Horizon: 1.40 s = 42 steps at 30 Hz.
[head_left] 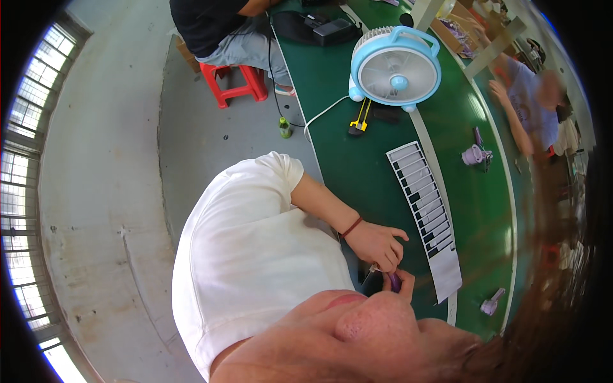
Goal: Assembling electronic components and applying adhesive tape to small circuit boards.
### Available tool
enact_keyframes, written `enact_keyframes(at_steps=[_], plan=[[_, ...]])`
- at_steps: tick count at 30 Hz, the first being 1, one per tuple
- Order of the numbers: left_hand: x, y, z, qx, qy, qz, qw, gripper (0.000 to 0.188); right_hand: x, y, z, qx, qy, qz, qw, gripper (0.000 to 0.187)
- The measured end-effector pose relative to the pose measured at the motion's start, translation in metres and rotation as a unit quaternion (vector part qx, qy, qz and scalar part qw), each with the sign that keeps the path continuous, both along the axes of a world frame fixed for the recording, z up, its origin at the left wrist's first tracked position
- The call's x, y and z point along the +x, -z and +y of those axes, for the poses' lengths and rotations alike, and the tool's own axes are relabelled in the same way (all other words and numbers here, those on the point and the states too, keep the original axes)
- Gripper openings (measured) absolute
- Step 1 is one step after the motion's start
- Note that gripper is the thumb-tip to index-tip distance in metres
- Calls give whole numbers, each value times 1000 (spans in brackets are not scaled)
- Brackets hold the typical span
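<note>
My left hand [377,247], with a dark red band at the wrist, reaches over the table edge. Its thumb and some fingers are pinched together at a small pale piece [375,268], too small to name, while one finger sticks out. Just below it, my right hand [407,285] curls around a small rounded purple part [396,282], most of which is hidden by fingers and by my face. The two hands meet at this part. Beside them, a long white slotted sheet [429,210] lies on the green table [357,182].
A blue-and-white fan [396,67] stands farther up the table, with a yellow-and-black utility knife [360,120] beside it. Two lavender devices [474,154] [491,302] lie across the table. One person [220,38] sits on a red stool [234,83]; another person [536,102] is opposite. A green bottle [284,127] stands on the floor.
</note>
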<state>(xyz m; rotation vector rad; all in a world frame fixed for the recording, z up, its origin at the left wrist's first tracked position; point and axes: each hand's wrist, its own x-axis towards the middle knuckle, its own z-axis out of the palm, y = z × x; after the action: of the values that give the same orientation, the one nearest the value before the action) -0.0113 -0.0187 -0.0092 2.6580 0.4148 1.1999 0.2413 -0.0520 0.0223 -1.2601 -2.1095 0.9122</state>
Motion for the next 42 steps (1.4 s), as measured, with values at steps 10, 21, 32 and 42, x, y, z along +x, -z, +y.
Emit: enact_keyframes(at_steps=[10,21,32,42], plan=[[6,-1,-1,-36,-35,27,998,16,0,16,-14,240,-34,-86,966,26],[3,-8,1,43,-29,110,993,15,4,7,-14,320,-71,-118,937,20],[-46,-57,39,-213,126,20,969,28,15,-1,70,191,-30,-130,972,27],[21,-3,127,-44,15,99,994,24,43,7,139,226,105,-144,958,18]])
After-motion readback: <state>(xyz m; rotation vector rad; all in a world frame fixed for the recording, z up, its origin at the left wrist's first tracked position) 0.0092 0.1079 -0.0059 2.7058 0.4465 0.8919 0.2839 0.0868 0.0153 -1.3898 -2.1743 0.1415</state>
